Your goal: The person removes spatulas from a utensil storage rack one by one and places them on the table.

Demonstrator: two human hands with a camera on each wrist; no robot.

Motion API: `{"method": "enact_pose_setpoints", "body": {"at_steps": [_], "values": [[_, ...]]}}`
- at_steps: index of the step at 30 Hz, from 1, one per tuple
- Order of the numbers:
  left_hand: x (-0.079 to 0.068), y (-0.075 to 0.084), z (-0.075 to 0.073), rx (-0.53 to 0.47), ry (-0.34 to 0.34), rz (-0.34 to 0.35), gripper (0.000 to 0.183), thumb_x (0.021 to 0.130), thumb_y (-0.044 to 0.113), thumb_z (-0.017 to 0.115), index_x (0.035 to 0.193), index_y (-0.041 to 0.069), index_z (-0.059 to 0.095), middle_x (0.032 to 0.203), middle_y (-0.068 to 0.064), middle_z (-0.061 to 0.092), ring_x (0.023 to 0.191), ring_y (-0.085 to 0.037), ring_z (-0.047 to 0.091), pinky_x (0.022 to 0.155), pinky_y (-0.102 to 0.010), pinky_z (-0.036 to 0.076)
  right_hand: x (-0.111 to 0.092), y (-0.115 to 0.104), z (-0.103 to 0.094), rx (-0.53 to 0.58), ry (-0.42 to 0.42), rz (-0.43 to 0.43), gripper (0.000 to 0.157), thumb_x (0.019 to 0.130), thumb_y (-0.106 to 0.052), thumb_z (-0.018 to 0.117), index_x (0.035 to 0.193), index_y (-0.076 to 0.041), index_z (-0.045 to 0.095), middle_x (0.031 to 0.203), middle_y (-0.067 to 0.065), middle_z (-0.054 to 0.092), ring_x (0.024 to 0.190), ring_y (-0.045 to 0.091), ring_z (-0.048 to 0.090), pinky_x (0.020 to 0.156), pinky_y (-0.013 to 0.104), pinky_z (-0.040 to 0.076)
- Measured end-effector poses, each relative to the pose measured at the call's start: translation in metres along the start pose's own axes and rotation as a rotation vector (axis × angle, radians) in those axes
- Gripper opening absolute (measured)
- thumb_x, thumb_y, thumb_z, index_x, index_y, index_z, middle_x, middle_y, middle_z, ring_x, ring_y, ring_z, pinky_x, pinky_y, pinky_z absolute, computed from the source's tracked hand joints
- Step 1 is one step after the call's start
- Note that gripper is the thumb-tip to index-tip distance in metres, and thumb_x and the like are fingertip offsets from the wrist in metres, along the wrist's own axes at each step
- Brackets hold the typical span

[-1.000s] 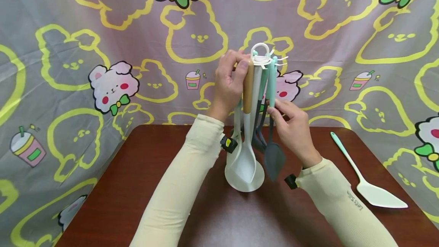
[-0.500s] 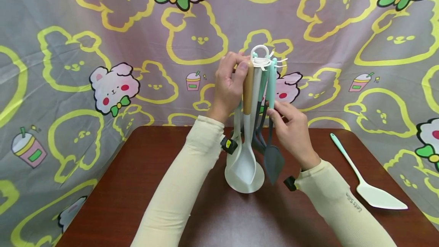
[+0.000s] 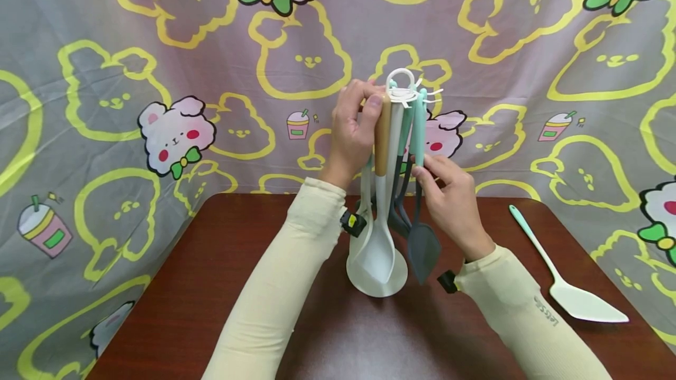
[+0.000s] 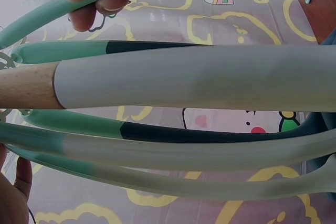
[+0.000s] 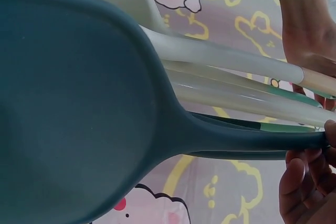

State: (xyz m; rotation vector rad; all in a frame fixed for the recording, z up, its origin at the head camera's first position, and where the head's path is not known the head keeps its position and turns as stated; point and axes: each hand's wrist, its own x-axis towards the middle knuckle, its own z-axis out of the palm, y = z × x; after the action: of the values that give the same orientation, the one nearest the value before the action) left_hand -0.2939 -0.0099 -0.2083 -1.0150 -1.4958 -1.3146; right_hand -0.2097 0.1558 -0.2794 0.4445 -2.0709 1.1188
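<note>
A white utensil rack (image 3: 378,289) with a round base and a ring on top stands mid-table, hung with several kitchen utensils. My left hand (image 3: 352,128) grips the rack's top, its thumb beside the wooden handle of a white spoon (image 3: 379,254). With thumb and fingertips, my right hand (image 3: 449,195) pinches a dark grey-blue turner (image 3: 424,251) at the lower end of its mint handle. The turner hangs upright on the rack's right side, its handle end at the hooks. In the right wrist view its blade (image 5: 79,108) fills the left, hiding part of the utensils behind.
A cream turner (image 3: 583,301) with a mint handle lies on the brown table (image 3: 211,263) at the right. Bare white hooks (image 3: 434,94) stick out at the rack's upper right. A patterned cloth (image 3: 237,151) closes off the back and sides.
The turner's blade has swung very slightly to the right during the last half second. Both hands keep their places and holds; the rack stays put.
</note>
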Motion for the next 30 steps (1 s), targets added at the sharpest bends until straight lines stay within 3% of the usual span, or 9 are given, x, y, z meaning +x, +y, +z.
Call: {"method": "enact_pose_setpoints", "body": {"at_steps": [10,17,25,30], "values": [[0.0001,-0.0006,0.0026,-0.006,0.003,0.007,0.025,0.097,0.016,0.045,0.088,-0.001,0.061,0.088,-0.017,0.063,0.092,-0.030,0.057,0.112,-0.027,0.041,0.0006,0.0030,-0.0020,-0.014,0.008,-0.012,0.027,0.096,-0.010,0.063,0.121,-0.004,0.071,0.096,0.012,0.068,0.077,-0.003,0.057,0.066,0.006,0.049],[0.0007,-0.0007,0.0014,-0.012,0.024,0.014,0.024,0.097,0.015,0.046,0.087,-0.002,0.060,0.087,-0.018,0.063,0.092,-0.032,0.056,0.111,-0.031,0.043,0.0029,0.0039,0.0004,0.008,0.002,-0.036,0.026,0.095,-0.008,0.064,0.119,-0.003,0.071,0.096,0.012,0.069,0.075,-0.004,0.057,0.066,0.006,0.050],[0.0002,-0.0006,-0.0006,-0.018,0.028,0.019,0.023,0.096,0.013,0.047,0.088,-0.002,0.061,0.088,-0.019,0.063,0.092,-0.033,0.058,0.112,-0.026,0.041,0.0040,0.0001,0.0020,0.002,-0.002,-0.039,0.025,0.095,-0.009,0.063,0.118,-0.003,0.071,0.101,0.013,0.070,0.079,-0.004,0.058,0.068,0.006,0.051],[0.0001,-0.0009,0.0009,-0.022,0.017,0.016,0.023,0.097,0.014,0.047,0.088,-0.002,0.061,0.089,-0.018,0.064,0.094,-0.032,0.058,0.112,-0.031,0.042,0.0030,0.0000,0.0005,0.008,0.004,-0.029,0.027,0.095,-0.009,0.063,0.120,-0.004,0.071,0.102,0.014,0.070,0.078,-0.002,0.057,0.067,0.005,0.050]]}}
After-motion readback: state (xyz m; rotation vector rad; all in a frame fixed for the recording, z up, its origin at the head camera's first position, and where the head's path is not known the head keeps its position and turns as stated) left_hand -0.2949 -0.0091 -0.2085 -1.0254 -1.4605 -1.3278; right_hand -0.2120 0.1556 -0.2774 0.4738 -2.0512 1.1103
